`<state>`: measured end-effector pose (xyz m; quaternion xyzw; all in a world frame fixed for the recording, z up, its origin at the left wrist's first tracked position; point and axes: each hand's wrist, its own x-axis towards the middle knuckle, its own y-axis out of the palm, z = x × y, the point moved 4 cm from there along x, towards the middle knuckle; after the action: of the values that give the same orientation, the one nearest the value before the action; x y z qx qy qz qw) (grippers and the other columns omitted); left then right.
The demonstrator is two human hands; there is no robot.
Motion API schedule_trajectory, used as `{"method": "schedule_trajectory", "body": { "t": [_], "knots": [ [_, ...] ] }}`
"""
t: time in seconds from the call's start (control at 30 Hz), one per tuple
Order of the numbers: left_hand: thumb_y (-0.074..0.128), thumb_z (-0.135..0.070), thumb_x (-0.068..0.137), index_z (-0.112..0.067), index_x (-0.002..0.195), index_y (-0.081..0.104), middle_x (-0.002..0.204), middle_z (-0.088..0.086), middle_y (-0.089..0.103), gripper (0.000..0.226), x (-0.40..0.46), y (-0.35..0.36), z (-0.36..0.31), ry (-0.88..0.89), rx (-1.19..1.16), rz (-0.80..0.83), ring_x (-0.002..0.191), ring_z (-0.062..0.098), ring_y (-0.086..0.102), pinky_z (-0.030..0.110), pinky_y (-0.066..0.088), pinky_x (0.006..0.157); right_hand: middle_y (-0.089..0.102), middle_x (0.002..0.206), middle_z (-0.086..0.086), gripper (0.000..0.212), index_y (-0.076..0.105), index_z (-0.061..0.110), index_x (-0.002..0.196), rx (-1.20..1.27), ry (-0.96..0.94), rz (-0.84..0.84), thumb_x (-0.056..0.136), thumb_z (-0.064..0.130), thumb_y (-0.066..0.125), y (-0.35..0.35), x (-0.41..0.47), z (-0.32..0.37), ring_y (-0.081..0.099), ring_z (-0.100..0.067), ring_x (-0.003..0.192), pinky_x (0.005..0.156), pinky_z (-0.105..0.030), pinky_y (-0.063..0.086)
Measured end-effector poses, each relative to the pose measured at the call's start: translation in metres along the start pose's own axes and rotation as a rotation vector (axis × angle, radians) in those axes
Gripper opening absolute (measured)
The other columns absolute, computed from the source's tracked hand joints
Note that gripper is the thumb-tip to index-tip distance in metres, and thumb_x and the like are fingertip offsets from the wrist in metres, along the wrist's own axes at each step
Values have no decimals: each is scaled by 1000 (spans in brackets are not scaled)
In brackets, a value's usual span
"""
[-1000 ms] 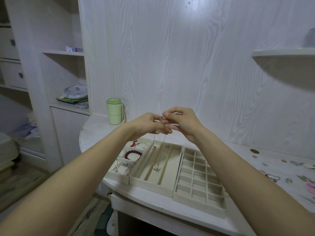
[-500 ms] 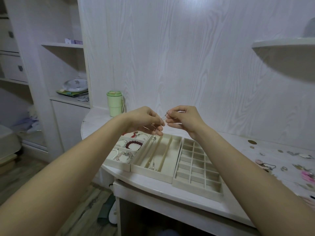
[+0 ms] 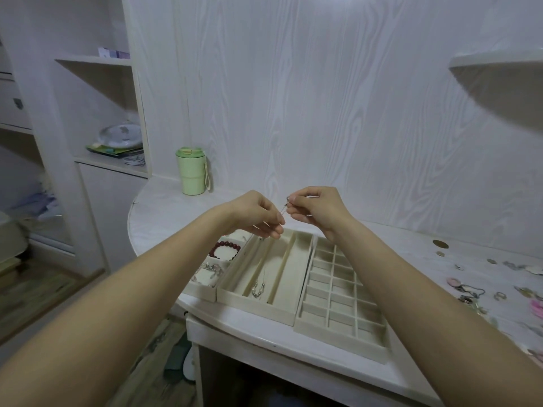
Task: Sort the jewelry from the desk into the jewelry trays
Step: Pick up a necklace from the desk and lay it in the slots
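My left hand (image 3: 258, 214) and right hand (image 3: 316, 208) both pinch a thin necklace (image 3: 258, 289) above the long-slot tray (image 3: 282, 314); its beaded end lies in the middle slot. The chain between is barely visible. A red bracelet (image 3: 226, 250) sits in the left tray (image 3: 202, 290); the grid tray (image 3: 342, 345) holds nothing I can make out. Loose jewelry (image 3: 470, 292) scatters the white desk (image 3: 164, 207) near a green cup (image 3: 191, 171).

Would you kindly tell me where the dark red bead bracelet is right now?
The dark red bead bracelet lies in the leftmost beige tray, in the head view's lower middle, just under the left hand.
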<state>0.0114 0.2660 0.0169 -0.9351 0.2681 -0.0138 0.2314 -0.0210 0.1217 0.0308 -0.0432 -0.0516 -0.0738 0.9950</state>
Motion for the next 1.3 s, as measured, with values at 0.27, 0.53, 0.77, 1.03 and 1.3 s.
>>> {"method": "schedule_trajectory", "body": {
  "t": [0.27,0.53,0.77,1.03,1.3],
  "knots": [
    [59,-2,88,-11,89,66,76,4,69,11,34,1,15,-46,91,-19,63,13,67,22,54,69,67,75,-3,10,67,11,76,-227,39,-22,84,6,65,-2,33,-19,58,-13,56,49,-14,46],
    [62,-5,86,-7,95,66,82,9,68,9,64,-4,33,-82,144,-29,71,14,65,24,56,74,68,78,-4,14,66,15,70,-417,34,-18,81,7,67,1,67,-40,59,-13,56,47,-11,40],
    [63,-6,86,-8,98,68,87,10,68,13,82,-8,41,-48,262,-101,70,14,61,11,44,53,61,71,4,13,74,15,75,-673,39,43,82,9,64,5,86,-67,53,-11,70,57,-21,41],
    [60,-9,88,-10,110,68,113,6,67,23,92,-6,45,-30,383,-93,107,17,60,23,45,90,59,72,4,16,75,17,82,-1002,36,82,82,11,60,12,87,-80,56,-19,73,53,-24,39],
    [46,0,91,-9,119,64,124,5,62,34,90,-5,43,-34,429,-105,118,16,54,17,39,91,69,88,-3,19,72,22,83,-1234,-43,41,81,11,56,19,86,-80,63,-26,80,59,-27,39]
  ]
}}
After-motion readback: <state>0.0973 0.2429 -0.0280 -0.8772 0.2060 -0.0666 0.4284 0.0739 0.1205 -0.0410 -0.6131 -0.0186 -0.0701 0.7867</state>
